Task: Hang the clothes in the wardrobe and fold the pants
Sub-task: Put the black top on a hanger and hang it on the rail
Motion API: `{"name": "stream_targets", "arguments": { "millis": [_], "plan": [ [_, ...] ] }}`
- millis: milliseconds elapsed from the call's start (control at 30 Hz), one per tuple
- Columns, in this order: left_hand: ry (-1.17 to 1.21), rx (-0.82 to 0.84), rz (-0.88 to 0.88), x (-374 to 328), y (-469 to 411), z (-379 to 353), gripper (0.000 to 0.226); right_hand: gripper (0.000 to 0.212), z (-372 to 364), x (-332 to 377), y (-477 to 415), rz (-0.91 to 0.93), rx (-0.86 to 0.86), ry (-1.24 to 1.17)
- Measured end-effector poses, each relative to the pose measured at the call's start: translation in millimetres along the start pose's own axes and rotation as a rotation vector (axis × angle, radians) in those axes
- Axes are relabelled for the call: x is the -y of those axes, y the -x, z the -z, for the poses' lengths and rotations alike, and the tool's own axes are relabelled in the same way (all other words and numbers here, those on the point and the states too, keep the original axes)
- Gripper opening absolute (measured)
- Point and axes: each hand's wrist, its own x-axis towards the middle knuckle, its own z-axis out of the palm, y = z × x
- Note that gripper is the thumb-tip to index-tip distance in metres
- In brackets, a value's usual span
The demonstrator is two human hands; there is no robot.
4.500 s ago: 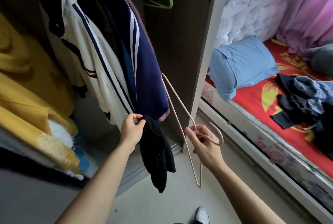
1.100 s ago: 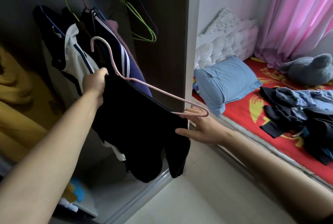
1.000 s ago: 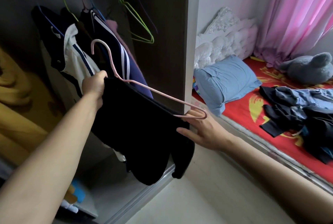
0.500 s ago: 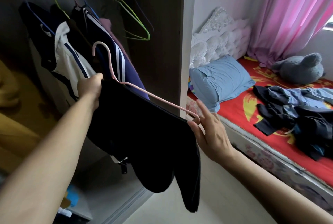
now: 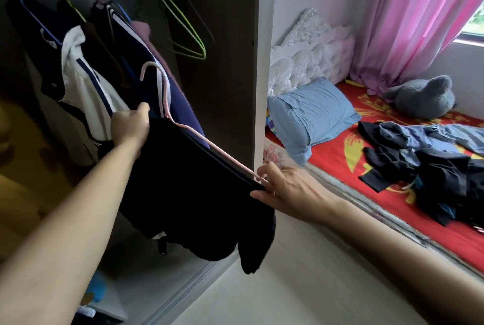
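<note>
A black garment (image 5: pixel 188 193) hangs over a pink wire hanger (image 5: pixel 167 104), held level in front of the open wardrobe (image 5: pixel 230 63). My left hand (image 5: pixel 131 125) grips the hanger's far end together with the cloth, just below the hook. My right hand (image 5: pixel 285 188) pinches the hanger's near end and the garment's edge. Inside the wardrobe hang a navy striped jacket (image 5: pixel 146 63) and a white top (image 5: pixel 83 83). A pile of dark and blue clothes (image 5: pixel 432 162) lies on the bed.
Empty green hangers (image 5: pixel 183 29) hang at the wardrobe's right side. A white wardrobe post (image 5: pixel 264 63) stands beside the bed with its red sheet (image 5: pixel 337 152), blue pillow (image 5: pixel 311 115), grey plush toy (image 5: pixel 424 97) and pink curtain (image 5: pixel 408 18). Yellow fabric (image 5: pixel 23 167) fills the lower left.
The black garment went from dangling in my left hand to lying draped over the hanger. In the last second my right hand shifted from under the hanger's end to pinching it.
</note>
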Motion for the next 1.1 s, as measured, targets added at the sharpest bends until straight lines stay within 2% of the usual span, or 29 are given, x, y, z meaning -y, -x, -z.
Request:
{"name": "stream_targets", "arguments": {
  "millis": [133, 200, 267, 333, 433, 533, 600, 667, 733, 800, 867, 900, 1100],
  "plan": [
    [-0.080, 0.158, -0.095, -9, 24, -7, 0.067, 0.018, -5, -1, 2, -0.095, -0.025, -0.092],
    [-0.080, 0.227, -0.177, -3, 34, -13, 0.081, 0.020, -6, -3, -5, -0.109, -0.042, -0.084],
    [-0.122, 0.225, -0.299, 4, 40, -16, 0.092, 0.024, -8, -3, -8, -0.141, -0.053, -0.084],
    [-0.243, 0.173, -0.391, 8, 42, -20, 0.085, 0.020, -7, -3, -6, -0.185, -0.053, -0.107],
    [-0.253, 0.086, -0.403, 3, 43, -26, 0.050, 0.018, -1, 1, -6, -0.225, 0.015, -0.197],
    [-0.171, 0.063, -0.331, -3, 36, -25, 0.038, 0.025, 15, 5, -11, -0.235, 0.211, -0.355],
    [-0.068, 0.063, -0.253, -5, 28, -22, 0.037, 0.019, 32, 5, -15, -0.265, 0.315, -0.473],
    [0.020, 0.056, -0.165, -10, 22, -19, 0.031, 0.018, 44, 2, -17, -0.292, 0.323, -0.569],
    [0.065, 0.039, -0.102, -19, 19, -18, 0.029, 0.027, 44, 0, -16, -0.314, 0.281, -0.617],
    [0.129, -0.014, 0.003, -29, 18, -20, 0.028, 0.036, 36, 1, -12, -0.352, 0.248, -0.596],
    [0.258, -0.047, 0.160, -40, 22, -19, 0.021, 0.029, 22, 0, -4, -0.294, 0.195, -0.487],
    [0.269, -0.050, 0.174, -42, 23, -18, 0.021, 0.025, 18, 1, 1, -0.249, 0.159, -0.391],
    [-0.057, -0.040, -0.213, -21, 16, -14, 0.036, 0.025, 22, 3, 18, -0.088, -0.039, 0.074]
  ]
}}
